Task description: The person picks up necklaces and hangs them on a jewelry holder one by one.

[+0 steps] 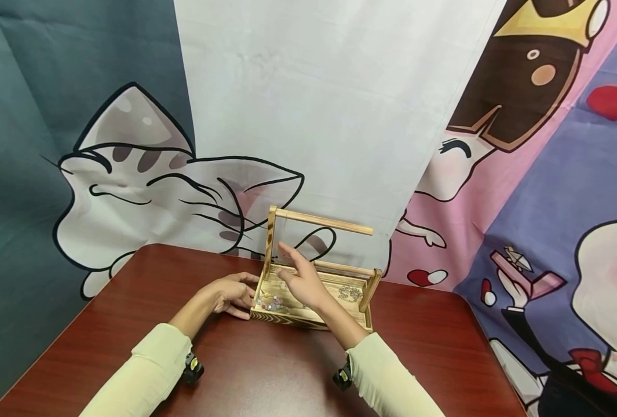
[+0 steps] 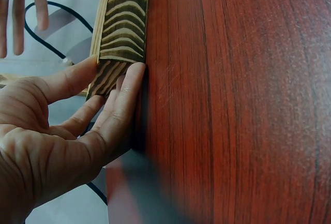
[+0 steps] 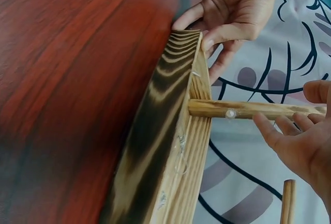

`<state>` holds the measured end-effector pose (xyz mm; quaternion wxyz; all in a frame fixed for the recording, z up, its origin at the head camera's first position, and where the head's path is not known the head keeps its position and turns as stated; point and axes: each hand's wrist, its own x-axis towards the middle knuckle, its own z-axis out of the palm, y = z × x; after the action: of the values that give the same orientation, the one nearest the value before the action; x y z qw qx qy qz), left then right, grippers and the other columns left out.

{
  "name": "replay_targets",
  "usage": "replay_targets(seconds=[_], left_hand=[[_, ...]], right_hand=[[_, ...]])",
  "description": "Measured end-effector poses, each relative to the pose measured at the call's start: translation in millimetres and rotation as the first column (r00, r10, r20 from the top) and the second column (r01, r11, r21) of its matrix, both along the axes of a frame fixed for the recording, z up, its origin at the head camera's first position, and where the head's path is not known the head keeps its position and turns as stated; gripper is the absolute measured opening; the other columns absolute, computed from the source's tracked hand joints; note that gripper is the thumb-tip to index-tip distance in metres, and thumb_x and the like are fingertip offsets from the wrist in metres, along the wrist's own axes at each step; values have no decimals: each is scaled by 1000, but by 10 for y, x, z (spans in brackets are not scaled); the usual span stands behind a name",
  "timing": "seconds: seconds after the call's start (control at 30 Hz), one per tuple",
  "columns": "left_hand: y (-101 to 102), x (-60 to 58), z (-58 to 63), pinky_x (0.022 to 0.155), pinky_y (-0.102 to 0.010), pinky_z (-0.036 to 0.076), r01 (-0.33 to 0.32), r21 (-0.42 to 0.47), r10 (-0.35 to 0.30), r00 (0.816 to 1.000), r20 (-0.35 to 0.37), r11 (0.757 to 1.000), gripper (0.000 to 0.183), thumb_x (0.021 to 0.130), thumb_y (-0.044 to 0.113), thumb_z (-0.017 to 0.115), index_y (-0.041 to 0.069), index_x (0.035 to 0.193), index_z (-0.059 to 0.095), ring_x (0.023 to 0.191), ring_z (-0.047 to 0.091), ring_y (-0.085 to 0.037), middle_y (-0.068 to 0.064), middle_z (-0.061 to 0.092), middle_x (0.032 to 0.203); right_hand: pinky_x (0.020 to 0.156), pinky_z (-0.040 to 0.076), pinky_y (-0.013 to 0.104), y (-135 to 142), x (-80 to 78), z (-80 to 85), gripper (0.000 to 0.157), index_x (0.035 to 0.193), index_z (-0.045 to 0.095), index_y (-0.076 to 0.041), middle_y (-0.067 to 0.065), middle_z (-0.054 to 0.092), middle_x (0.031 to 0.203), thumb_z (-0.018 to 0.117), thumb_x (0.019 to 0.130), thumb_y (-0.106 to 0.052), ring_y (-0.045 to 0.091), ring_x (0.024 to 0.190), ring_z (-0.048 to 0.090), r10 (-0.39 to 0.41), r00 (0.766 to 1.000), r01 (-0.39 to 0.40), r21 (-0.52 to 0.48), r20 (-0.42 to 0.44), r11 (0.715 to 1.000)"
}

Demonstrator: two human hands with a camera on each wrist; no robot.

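Note:
A wooden jewelry stand (image 1: 310,322) with a tray base stands toward the back of the table. My left hand (image 1: 230,294) grips the tray's left end, thumb (image 2: 72,81) on the rim and fingers against the end face. Over the tray is my right hand (image 1: 305,284), its fingers extended and holding nothing. In the right wrist view, its fingertips (image 3: 264,123) overlap the upright post (image 3: 212,107), where a small clear bead-like piece (image 3: 231,114) shows. Colored beaded jewelry (image 1: 272,302) lies in the tray's left part; a silvery chain (image 1: 349,293) lies at its right.
An upper rod (image 1: 324,221) reaches right from the left post, and a lower rod (image 1: 344,268) meets the right post (image 1: 371,289). Behind the reddish-brown table (image 1: 266,370) hangs a printed cloth (image 1: 329,116) with cartoon figures, close to the stand.

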<state>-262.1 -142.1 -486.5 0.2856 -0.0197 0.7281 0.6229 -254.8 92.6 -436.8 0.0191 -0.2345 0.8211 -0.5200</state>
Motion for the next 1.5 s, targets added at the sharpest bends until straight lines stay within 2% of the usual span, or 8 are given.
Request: replay_targets(seconds=[0.27, 0.5, 0.77, 0.9, 1.07, 1.23, 1.37, 1.5], left_hand=[[15, -2, -6, 81, -45, 71, 3, 5, -3, 1000, -2, 1000, 80, 92, -17, 62, 1, 166, 35, 103, 76, -26, -29, 66, 142], [1, -13, -20, 80, -45, 71, -2, -1, 2, 1000, -1, 1000, 82, 91, -18, 62, 1, 166, 36, 102, 76, -26, -29, 66, 141], [7, -5, -16, 81, -45, 71, -8, -3, 8, 1000, 6, 1000, 82, 91, -18, 63, 2, 166, 36, 102, 76, -26, -29, 65, 142], [6, -4, -12, 81, -45, 71, -8, -3, 8, 1000, 3, 1000, 82, 91, -18, 63, 2, 166, 36, 101, 75, -26, -29, 65, 142], [-4, -2, -9, 82, -46, 71, -6, -6, 5, 1000, -3, 1000, 83, 91, -18, 64, 1, 167, 36, 102, 75, -26, -29, 65, 142], [-9, -1, -14, 83, -46, 72, -1, -7, 1, 1000, -5, 1000, 84, 91, -17, 64, 1, 168, 35, 104, 75, -27, -30, 64, 145], [-7, -3, -15, 83, -46, 71, 2, -5, -2, 1000, -4, 1000, 83, 91, -18, 63, 1, 167, 35, 104, 75, -26, -30, 64, 145], [-1, -7, -14, 82, -46, 71, 1, -5, -1, 1000, -4, 1000, 82, 92, -18, 63, 1, 167, 35, 103, 76, -26, -29, 65, 144]], right_hand=[[125, 51, 62, 175, 25, -152, 55, 164, 53, -2, 25, 63, 160, 61, 110, -5, 45, 148, 62, 29, 1000, -29, 1, 0, 1000], [117, 59, 55, 356, -10, -307, 46, 157, 62, -5, 20, 71, 151, 62, 111, -13, 38, 137, 70, 23, 999, -27, 141, 32, 990], [112, 59, 59, 590, -74, -495, 40, 148, 68, 1, 21, 77, 140, 63, 110, -12, 39, 129, 72, -6, 1000, 1, 247, 17, 969], [110, 60, 52, 704, -97, -576, 37, 143, 72, 1, 19, 77, 141, 64, 109, -11, 34, 126, 73, -20, 999, 10, 256, 36, 967], [97, 64, 39, 802, -120, -629, 33, 137, 74, 4, 22, 79, 135, 67, 106, -6, 31, 115, 77, -24, 998, 10, 261, 53, 965], [91, 64, 34, 858, -150, -662, 31, 133, 76, 3, 20, 81, 125, 70, 104, -4, 29, 108, 79, -53, 997, 37, 289, 48, 957], [89, 66, 38, 879, -165, -675, 28, 128, 78, 4, 22, 81, 119, 71, 101, 1, 30, 104, 79, -51, 998, 38, 302, 33, 952], [94, 66, 44, 901, -176, -676, 26, 125, 80, 2, 20, 81, 117, 71, 101, 3, 31, 107, 78, -45, 999, 41, 336, 5, 941]])
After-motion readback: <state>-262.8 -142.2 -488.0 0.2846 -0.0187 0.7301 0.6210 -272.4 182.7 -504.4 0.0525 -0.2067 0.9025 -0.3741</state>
